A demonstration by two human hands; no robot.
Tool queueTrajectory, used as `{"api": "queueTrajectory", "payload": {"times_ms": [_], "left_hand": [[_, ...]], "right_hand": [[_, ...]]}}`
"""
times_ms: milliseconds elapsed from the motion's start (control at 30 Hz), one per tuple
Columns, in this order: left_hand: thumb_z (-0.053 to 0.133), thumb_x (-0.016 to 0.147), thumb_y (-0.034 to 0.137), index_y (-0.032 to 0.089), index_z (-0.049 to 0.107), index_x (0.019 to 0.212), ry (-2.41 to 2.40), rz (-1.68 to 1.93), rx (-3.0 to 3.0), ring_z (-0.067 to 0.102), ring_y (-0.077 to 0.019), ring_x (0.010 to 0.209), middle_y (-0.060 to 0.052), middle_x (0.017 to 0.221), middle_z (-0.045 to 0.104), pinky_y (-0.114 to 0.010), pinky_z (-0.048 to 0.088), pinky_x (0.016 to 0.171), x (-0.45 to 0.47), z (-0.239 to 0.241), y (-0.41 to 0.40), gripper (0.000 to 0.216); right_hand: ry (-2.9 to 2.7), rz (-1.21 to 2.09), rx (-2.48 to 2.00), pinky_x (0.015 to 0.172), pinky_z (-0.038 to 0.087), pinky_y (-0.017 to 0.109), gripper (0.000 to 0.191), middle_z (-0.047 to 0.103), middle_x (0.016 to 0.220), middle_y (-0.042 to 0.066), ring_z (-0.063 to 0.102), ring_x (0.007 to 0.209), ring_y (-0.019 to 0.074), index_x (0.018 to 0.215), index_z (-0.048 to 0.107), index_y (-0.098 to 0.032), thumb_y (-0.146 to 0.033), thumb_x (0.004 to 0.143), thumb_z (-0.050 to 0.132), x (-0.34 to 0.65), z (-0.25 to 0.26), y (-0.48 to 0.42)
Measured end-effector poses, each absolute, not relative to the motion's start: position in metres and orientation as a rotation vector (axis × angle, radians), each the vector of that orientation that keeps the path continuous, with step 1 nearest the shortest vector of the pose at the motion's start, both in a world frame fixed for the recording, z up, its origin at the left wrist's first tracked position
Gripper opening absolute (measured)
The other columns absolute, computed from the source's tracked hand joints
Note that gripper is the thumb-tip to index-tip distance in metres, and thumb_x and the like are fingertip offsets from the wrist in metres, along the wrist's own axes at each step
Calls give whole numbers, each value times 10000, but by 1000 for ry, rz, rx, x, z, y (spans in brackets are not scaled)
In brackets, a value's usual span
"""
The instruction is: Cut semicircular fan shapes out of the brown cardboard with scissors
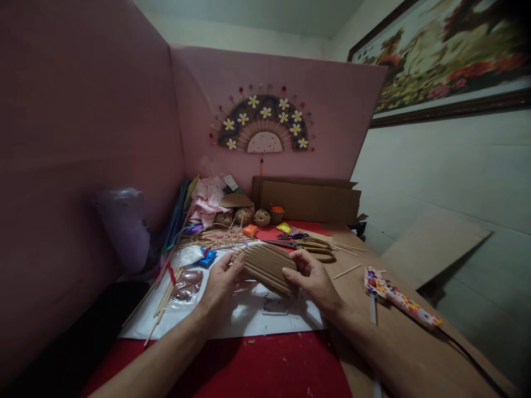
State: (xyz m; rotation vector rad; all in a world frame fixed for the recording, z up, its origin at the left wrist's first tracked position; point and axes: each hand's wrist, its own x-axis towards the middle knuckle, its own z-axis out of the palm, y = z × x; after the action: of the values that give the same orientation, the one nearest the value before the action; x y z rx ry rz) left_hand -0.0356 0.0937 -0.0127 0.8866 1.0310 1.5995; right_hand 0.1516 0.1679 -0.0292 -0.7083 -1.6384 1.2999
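Holding: in the head view, a ridged card (267, 269), tilted, lifted over the white sheet (226, 327) between both hands.
Left hand (226, 272): closed narrowly on the card's left end, with thumb on the near face and fingers behind.
Right hand (309, 275): closed likewise on the card's right end, with thumb pressed on the near face.
Scissors (299, 244): lying just beyond the right hand, with blades leftward and handles rightward.
Blue packet (208, 256), brown packet (186, 284): lying on the sheet, left of the left hand.
Lone stick (347, 271): lying on the table (354, 284), between scissors and glue gun.
Glue gun (379, 284): lying right of the right hand, flower-patterned, with black cord trailing toward the near right corner.
Yarn balls (243, 215): sitting at the back, beside the cup (276, 216).
Fan (265, 113): fixed on the pink panel (199, 110), dotted with white flowers.
Red mat (274, 365): showing along the near edge, in front of the sheet.
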Motion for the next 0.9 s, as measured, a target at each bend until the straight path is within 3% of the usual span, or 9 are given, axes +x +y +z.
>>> {"api": "queueTrajectory", "payload": {"times_ms": [133, 400, 600, 900], "left_hand": [[733, 703, 355, 145, 607, 931, 1054, 1568, 878, 669, -187, 716, -56, 866, 688, -307, 575, 588, -36, -13, 94, 334], [617, 782, 219, 124, 591, 898, 1271, 1543, 722, 655, -181, 541, -64, 715, 665, -285, 548, 462, -40, -14, 98, 152], [596, 777, 174, 143, 570, 884, 1347, 1649, 643, 652, -167, 542, -41, 727, 640, -300, 562, 478, -41, -14, 98, 115], [592, 696, 171, 123, 604, 861, 1497, 1873, 695, 600, -140, 482, -25, 668, 614, -270, 524, 411, -75, 12, 99, 171]], "right_hand": [[-1651, 1266, -687, 634, 454, 263, 271, 616, 776, 5, 555, 705, 150, 903, 555, -199, -330, 720, 706, 152, -31, 170], [-1430, 993, -895, 483, 436, 200, 430, 596, 812, 44, 518, 700, 145, 906, 577, -164, -581, 813, 523, 157, -27, 185], [-1463, 1039, -925, 459, 440, 192, 415, 593, 764, 39, 509, 670, 143, 799, 601, -161, -573, 749, 598, 156, -30, 182], [-1553, 1093, -947, 472, 432, 208, 425, 564, 765, 35, 486, 654, 141, 813, 618, -146, -565, 741, 609, 157, -31, 175]]}}
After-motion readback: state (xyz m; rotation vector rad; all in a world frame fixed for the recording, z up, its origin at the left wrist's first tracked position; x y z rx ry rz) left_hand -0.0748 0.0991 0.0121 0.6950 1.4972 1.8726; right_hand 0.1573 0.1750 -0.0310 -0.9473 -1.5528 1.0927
